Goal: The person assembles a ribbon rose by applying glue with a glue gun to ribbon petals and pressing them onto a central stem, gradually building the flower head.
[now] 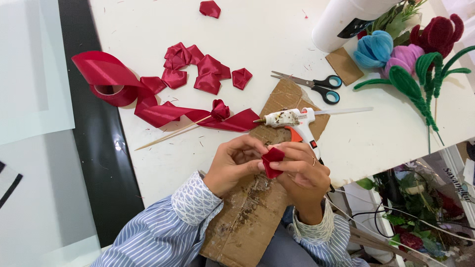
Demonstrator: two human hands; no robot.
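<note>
Head view: both hands, left hand (235, 163) and right hand (302, 170), pinch a folded red ribbon piece (272, 161) between fingertips.

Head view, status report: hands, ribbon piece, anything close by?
Left hand and right hand pinching folded red ribbon piece. Over glue-stained cardboard. Glue gun just beyond.

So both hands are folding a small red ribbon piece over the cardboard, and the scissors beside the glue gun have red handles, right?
Not quite. The head view shows the scissors have blue-and-black handles, not red. The rest holds: the left hand and right hand pinch a small red ribbon piece over the cardboard, with the glue gun nearby.
</note>
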